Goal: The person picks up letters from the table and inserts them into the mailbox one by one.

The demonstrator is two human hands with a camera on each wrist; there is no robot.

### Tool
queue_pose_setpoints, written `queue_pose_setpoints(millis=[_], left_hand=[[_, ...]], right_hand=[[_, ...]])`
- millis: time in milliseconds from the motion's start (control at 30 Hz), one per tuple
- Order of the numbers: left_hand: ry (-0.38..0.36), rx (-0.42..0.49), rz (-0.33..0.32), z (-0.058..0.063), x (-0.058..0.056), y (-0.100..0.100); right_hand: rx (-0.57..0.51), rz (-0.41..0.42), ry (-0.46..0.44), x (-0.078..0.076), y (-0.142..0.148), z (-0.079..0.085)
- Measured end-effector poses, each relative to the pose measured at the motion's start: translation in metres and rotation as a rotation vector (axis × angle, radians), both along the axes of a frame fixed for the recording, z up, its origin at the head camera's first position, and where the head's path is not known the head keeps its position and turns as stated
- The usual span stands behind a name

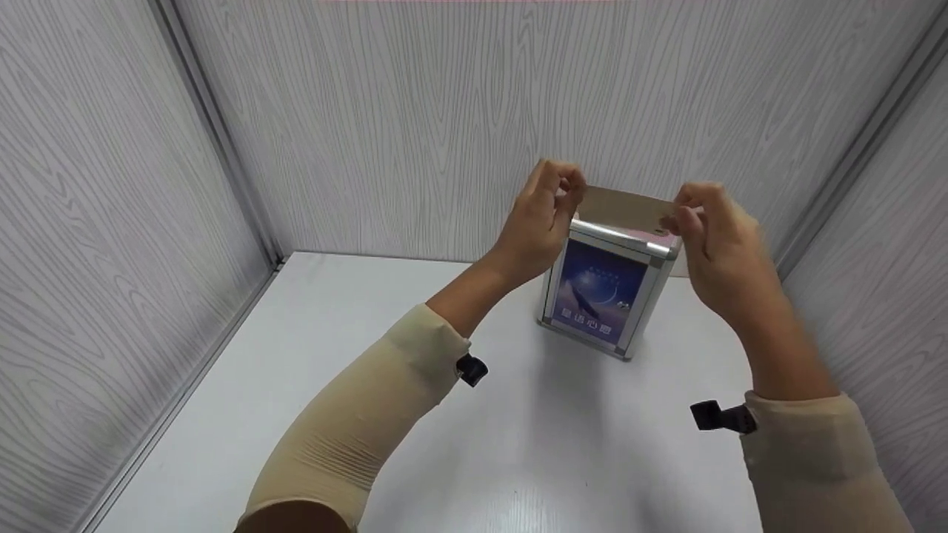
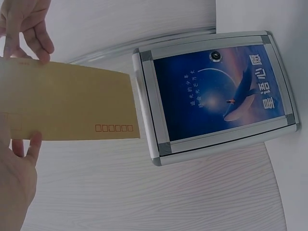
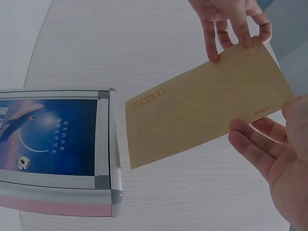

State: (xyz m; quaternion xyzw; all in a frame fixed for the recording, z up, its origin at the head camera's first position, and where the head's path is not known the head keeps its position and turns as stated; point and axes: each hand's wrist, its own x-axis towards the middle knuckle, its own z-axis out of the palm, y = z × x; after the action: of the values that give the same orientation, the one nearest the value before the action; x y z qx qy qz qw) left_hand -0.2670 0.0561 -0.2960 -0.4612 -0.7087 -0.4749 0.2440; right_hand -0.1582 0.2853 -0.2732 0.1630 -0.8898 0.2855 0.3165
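Observation:
A brown paper envelope with a row of small red boxes is held between both hands by its two long edges. My left hand pinches one edge and my right hand pinches the other. Just beyond the envelope's lower end stands a silver-framed box with a blue whale poster and a small round lock on its front. In the right wrist view a small gap shows between the envelope and the top of the box. The box's top opening cannot be made out.
The white tabletop carries the box near its back edge. Grey wood-grain panels rise behind and on both sides. Black wrist straps hang from both sleeves.

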Motion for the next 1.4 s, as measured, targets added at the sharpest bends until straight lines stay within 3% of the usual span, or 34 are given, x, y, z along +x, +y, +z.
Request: queue_pose_setpoints(millis=[133, 433, 700, 1133, 1400], left_hand=[[0.002, -0.013, -0.019, 0.001, -0.004, 0.004], [-0.122, 0.016, -0.078, -0.011, -0.018, 0.012], [-0.148, -0.009, -0.025, -0.012, -0.023, 0.015], [-0.108, 0.026, 0.04, -0.007, -0.025, 0.016], [-0.071, 0.035, 0.115, -0.005, -0.029, 0.017]], right_hand=[[0.018, -0.015, 0.035, -0.003, 0.002, 0.0], [0.025, -0.04, 0.023, -0.017, 0.003, -0.013], [0.055, -0.057, 0.024, -0.024, 0.005, -0.014], [0.051, -0.063, 0.074, -0.026, 0.0, -0.004], [0.091, -0.077, 0.107, -0.035, 0.002, -0.002]])
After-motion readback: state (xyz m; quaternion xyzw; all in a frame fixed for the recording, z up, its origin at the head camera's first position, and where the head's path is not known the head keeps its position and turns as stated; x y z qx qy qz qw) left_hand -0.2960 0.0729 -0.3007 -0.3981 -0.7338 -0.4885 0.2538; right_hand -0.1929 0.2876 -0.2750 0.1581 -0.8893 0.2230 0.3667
